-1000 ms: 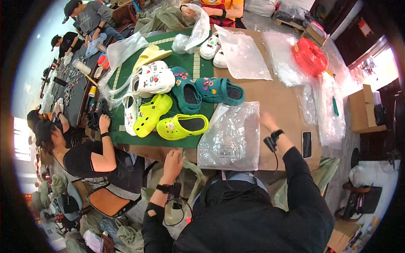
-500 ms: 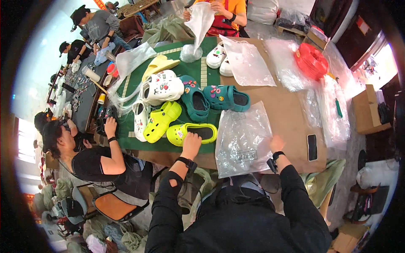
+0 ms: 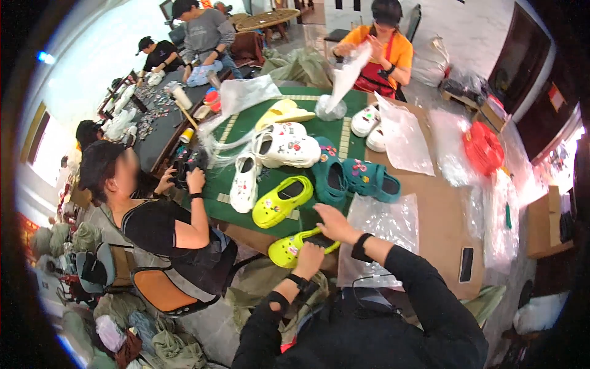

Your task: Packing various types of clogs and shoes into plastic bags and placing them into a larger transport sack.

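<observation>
I have my left hand (image 3: 309, 258) clenched around the heel end of a lime-green clog (image 3: 295, 247), holding it at the near edge of the desk (image 3: 439, 215), half over the rim. My right hand (image 3: 332, 222) rests on top of the same clog, fingers curled onto its strap and opening, so both hands grip this 1 shoe. Just right of it lies a clear plastic bag (image 3: 384, 227), flat on the brown surface. Beyond my hands, on the green mat (image 3: 246, 126), I see a second lime-green clog (image 3: 281, 200), 2 teal clogs (image 3: 350, 178) and white clogs (image 3: 279, 147) with charms. A person in a black top (image 3: 166, 227) sits at my left, hands at the desk edge.
</observation>
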A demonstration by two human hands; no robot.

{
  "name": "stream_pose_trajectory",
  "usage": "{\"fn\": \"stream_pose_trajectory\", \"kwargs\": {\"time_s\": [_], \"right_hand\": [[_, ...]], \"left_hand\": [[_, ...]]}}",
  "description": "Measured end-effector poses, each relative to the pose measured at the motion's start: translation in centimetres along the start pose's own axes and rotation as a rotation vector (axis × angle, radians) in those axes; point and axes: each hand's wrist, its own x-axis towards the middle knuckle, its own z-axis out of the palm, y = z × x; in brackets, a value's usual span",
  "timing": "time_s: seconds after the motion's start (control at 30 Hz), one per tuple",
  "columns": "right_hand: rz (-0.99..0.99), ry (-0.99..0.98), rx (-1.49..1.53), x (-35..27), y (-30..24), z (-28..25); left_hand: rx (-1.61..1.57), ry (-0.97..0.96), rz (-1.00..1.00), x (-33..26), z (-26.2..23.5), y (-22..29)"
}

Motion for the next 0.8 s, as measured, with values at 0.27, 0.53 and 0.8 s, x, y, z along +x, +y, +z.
{"fn": "stream_pose_trajectory", "kwargs": {"time_s": [0.27,0.53,0.8], "right_hand": [[0.27,-0.313,-0.032,10.7,-1.2,7.5],[0.042,-0.86,0.017,8.8,-0.3,8.1],[-0.188,-0.882,-0.011,2.8,0.2,6.5]], "left_hand": [[0.083,-0.018,-0.063,-0.5,-0.8,1.3],[-0.174,0.103,-0.01,-1.4,-0.3,-0.2],[-0.237,0.083,0.147,-3.7,-1.0,-1.2]]}}
